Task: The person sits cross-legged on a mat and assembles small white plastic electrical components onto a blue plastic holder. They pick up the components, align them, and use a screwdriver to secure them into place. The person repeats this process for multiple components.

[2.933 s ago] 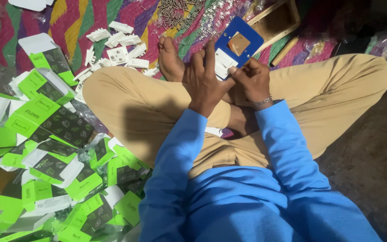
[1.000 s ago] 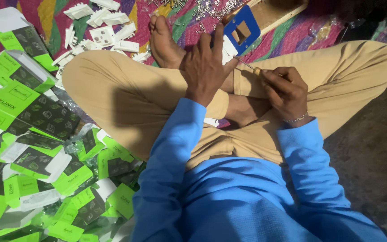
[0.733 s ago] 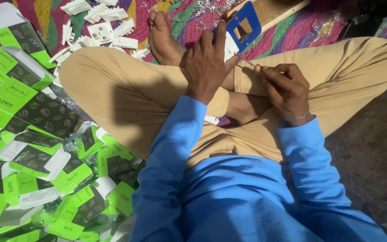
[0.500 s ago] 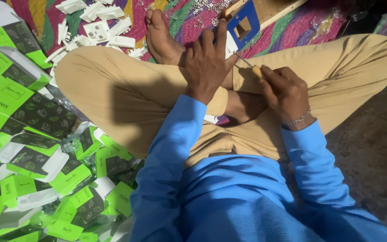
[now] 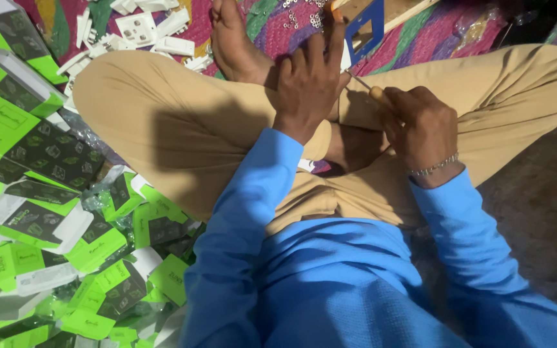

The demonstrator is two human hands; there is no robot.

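Seen from above: crossed legs (image 5: 182, 122) in tan trousers on a bright patterned cloth (image 5: 278, 29), blue sleeves reaching forward. Heaped at the left, a big pile of green, black and white cartons (image 5: 46, 212), some flattened, some sliding toward the knee. Beyond the knee, a scatter of white plastic plates (image 5: 140, 32). Near the bare foot (image 5: 233, 48), a sprinkle of small metal screws (image 5: 301, 13) loose on the cloth.

Left hand (image 5: 311, 80) lifted over the lap, fingers spread upward, thumb and forefinger seemingly steadying a blue frame (image 5: 365, 29) with a square opening (the actual contact hidden behind the hand, so the grip there hard to confirm). Right hand (image 5: 420, 125) closed in a fist around a screwdriver (image 5: 372, 90), wooden handle end just showing, thin shaft angled up toward the blue frame.

Likely trouble from here: screwdriver tip slipping off its mark and jabbing the left fingers, held so close to the shaft's line. Blue frame braced only in the air, not on any firm surface, so liable to twist or drop under pressure. Any screw knocked loose easily lost in the busy cloth pattern. Cartons apt to slump against the leg and bury the plates.
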